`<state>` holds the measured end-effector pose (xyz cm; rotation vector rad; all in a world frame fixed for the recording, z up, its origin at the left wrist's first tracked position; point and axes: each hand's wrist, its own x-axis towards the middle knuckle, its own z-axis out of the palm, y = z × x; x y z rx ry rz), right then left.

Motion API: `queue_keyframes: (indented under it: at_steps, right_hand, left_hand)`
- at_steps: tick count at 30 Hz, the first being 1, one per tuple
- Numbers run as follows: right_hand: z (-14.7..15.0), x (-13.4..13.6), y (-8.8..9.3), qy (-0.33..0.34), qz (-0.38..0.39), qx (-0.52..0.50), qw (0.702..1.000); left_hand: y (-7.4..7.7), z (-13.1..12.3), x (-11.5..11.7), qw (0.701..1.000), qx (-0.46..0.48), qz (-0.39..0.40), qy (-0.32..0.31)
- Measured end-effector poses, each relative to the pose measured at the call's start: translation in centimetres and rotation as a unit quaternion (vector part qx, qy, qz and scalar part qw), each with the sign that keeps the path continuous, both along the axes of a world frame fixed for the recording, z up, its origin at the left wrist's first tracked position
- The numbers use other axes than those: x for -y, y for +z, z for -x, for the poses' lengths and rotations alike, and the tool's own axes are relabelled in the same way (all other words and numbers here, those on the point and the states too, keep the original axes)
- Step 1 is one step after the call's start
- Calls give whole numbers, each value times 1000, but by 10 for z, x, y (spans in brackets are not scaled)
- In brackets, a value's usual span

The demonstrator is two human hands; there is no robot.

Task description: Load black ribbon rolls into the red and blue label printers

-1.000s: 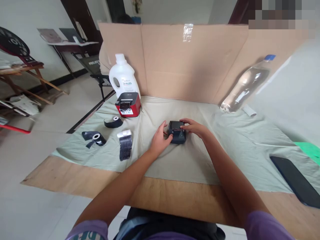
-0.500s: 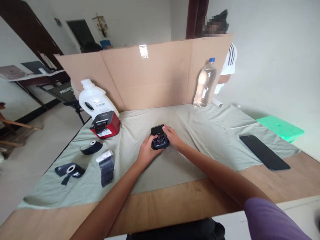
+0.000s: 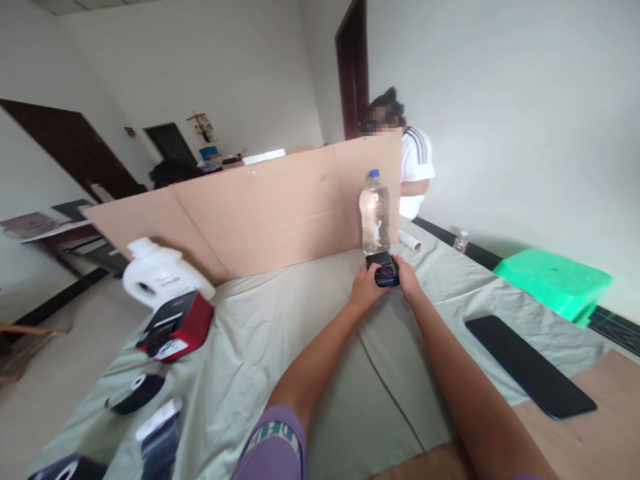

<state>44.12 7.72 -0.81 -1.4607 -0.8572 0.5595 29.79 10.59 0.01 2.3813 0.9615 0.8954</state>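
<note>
A small black device [image 3: 387,274] is held between my two hands on the cloth, right in front of a clear bottle with a blue cap [image 3: 375,212]. My left hand [image 3: 367,288] grips its left side, with the thumb over its top. Against its right side my right hand [image 3: 407,276] is closed. The device's lid or upper part stands toward the bottle. Fine details of the device are too small to tell.
At the left are a red and black machine [image 3: 183,323], a white jug [image 3: 163,270] and dark rolls [image 3: 137,393]. A cardboard panel [image 3: 270,220] stands behind. A black phone-like slab [image 3: 530,363], a green stool [image 3: 555,280] and a person in white [image 3: 416,157] are right.
Both hands have carried the black device forward and right, from the middle of the cloth to the foot of the bottle. The view has shifted too.
</note>
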Motion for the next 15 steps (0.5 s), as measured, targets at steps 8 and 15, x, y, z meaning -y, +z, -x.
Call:
queue_keyframes:
  at_steps: [8,15]
  right_hand:
    - [-9,-2,-9,32,4,19,999]
    - [-9,5,-19,-102,33,80,991]
  left_hand:
    - [-24,-15,-5,1000,1,4,21]
    - [1,104,35,994,-32,73,77]
